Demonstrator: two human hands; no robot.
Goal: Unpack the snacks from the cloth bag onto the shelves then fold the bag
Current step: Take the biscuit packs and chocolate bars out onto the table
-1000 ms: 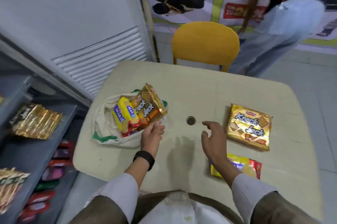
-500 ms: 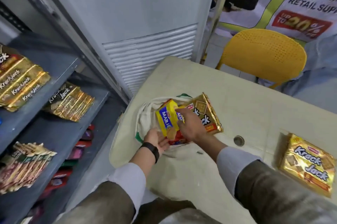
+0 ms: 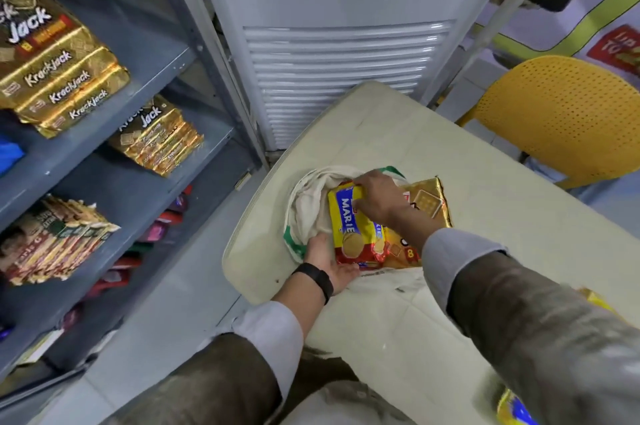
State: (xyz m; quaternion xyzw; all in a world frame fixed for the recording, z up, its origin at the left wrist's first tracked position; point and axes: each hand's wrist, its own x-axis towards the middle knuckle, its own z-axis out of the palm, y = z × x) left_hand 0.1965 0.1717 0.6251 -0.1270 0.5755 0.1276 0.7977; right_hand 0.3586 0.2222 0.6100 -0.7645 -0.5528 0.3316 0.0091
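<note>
Your right hand (image 3: 375,196) grasping top of Marie pkt (image 3: 349,223), your left hand (image 3: 325,260) palm up under its bottom end, fingers hidden, pkt over cloth bag (image 3: 311,203) at table's (image 3: 485,216) left edge, gold Krackjack pkt (image 3: 429,203) beside.

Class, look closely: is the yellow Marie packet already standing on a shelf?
No, the Marie packet lies on the cloth bag on the table, gripped by the right hand.

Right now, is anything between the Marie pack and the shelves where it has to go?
Nothing visible blocks it. The right hand grips the Marie pack over the bag; only open floor gap lies between the table and the shelves.
</note>
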